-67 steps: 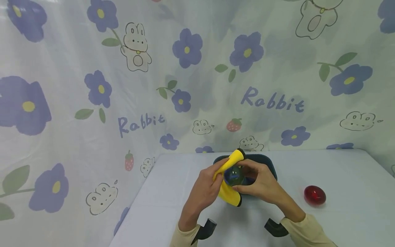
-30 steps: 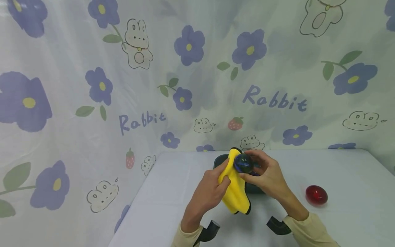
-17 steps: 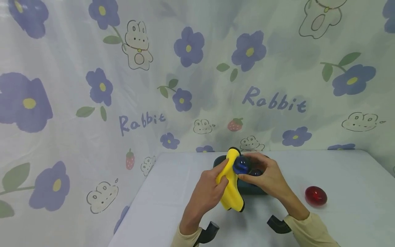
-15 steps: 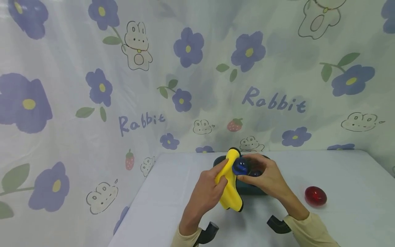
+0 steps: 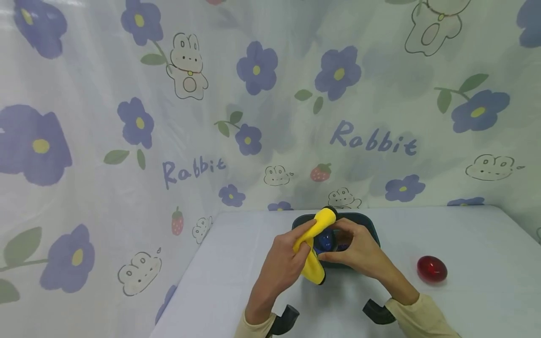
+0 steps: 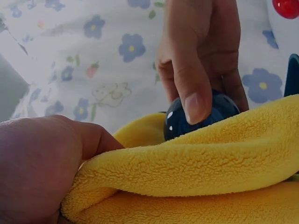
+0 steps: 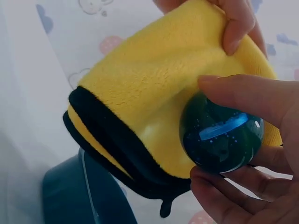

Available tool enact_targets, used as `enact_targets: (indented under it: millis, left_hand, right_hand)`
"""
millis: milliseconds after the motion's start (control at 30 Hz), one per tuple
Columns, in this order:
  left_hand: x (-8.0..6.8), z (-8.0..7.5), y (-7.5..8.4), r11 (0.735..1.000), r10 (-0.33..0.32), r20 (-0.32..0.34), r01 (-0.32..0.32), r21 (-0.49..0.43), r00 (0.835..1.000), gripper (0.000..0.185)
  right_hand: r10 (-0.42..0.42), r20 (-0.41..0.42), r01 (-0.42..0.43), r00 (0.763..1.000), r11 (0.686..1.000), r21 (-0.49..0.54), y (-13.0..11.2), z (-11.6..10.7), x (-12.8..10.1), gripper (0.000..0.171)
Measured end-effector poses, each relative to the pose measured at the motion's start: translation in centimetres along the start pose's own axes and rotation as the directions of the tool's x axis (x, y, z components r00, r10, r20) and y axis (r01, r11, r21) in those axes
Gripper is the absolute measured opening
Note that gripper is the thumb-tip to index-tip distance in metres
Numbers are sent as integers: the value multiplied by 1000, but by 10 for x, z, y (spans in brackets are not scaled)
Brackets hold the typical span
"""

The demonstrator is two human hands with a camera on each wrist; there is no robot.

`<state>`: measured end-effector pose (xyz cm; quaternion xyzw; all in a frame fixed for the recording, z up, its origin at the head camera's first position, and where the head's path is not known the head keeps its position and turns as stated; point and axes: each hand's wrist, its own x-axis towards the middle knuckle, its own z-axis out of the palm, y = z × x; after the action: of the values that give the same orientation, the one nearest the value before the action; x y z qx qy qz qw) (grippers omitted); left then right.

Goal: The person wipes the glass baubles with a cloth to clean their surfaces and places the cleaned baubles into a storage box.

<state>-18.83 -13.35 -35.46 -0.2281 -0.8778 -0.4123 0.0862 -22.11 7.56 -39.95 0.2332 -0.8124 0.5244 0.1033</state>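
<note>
Glossy blue glass ball [image 7: 220, 135] against fleecy yellow cloth [image 7: 154, 88] — black-edged, folded.

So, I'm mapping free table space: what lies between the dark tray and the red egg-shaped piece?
Nothing: in the head view only bare pale tabletop separates the dark tray from the red egg-shaped piece; the right hand is over the tray.

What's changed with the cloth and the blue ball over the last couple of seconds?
The right hand lowered the blue ball toward the dark tray; the left hand drew the yellow cloth over it, bunched shorter. Both grips and the red ball stayed.
</note>
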Motion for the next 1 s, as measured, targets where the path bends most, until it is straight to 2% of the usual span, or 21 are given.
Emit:
enact_targets:
  millis: [233, 500, 667, 867, 1000]
  left_hand:
    - [3, -1, -6, 1000, 15, 22, -15, 26, 1000, 49]
    - [5, 1, -13, 1000, -5, 32, 5, -4, 999, 49]
    - [6, 2, -15, 999, 3, 52, -1, -33, 999, 48]
    - [7, 3, -16, 1000, -6, 74, 8, -30, 997, 54]
    - [6, 4, -15, 1000, -20, 82, 22, -22, 996, 55]
  right_hand:
    - [23, 17, -22, 1000, 999, -41, -8, 4, -3, 64]
    - [-20, 31, 19, 999, 999, 35, -14, -1, -4, 61]
    - [-36, 6, 35, 999, 995, 90, -14, -4, -4, 57]
    - [-8, -36, 14, 999, 988, 157, -11, -3, -2, 59]
    - [16, -69, -5, 998, 988, 152, -10, -3, -2, 61]
